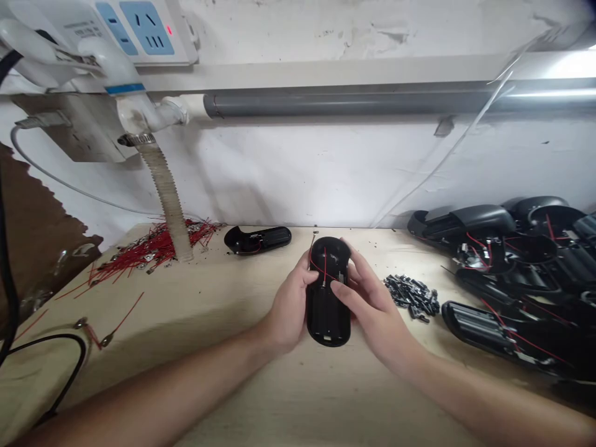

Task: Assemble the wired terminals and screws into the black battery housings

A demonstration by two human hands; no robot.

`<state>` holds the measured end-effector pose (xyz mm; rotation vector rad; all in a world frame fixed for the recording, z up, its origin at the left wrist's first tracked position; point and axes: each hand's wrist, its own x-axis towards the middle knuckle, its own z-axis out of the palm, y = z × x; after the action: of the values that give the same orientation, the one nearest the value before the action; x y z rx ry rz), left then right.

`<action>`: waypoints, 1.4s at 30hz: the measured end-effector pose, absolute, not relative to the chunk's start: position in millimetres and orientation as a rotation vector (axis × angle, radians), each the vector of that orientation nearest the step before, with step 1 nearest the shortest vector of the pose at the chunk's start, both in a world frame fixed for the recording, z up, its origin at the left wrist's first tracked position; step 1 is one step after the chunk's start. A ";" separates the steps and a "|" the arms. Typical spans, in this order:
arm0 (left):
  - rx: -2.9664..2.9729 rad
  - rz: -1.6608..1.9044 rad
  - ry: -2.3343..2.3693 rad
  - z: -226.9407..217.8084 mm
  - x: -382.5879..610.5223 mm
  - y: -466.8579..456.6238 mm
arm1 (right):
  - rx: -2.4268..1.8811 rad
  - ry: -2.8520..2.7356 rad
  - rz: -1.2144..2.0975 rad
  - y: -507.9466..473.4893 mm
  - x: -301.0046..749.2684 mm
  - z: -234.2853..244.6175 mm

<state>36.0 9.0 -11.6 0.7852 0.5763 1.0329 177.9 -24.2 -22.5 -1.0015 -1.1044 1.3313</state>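
Both hands hold one black plastic housing [328,316] above the middle of the table, its hollow side facing me. My left hand [292,304] grips the left edge, with the thumb over the rim. Along the right edge, my right hand [372,301] is closed, its thumb reaching over the housing's inside and its fingers behind. A thin red wire [325,264] runs inside the housing, near the thumbs, and another strand loops past the left rim. Another black housing [261,240] of similar shape lies behind, toward the wall.
Small black metallic parts [412,297] lie heaped right of my hands. More black housings [488,220] with red wires pile up at the right. Red wires with metal contacts [153,248] lie at the left, below a ribbed hose [165,192]. A black cable [69,338] curves at the left edge.
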 end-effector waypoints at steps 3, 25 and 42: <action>0.884 1.035 0.583 -15.6 33.2 9.5 | -0.980 -1.098 1.333 -22.3 179.3 -23.2; 0.922 0.769 0.534 -18.2 19.7 18.2 | -0.921 -1.088 1.325 -19.3 181.7 -24.6; 0.897 0.755 0.562 -20.5 19.5 18.8 | -0.944 -1.102 1.311 -17.7 182.2 -24.9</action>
<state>19.5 18.8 -20.5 0.8966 0.5619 0.7546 182.2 -17.7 -24.9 -0.9436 -1.1025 1.3109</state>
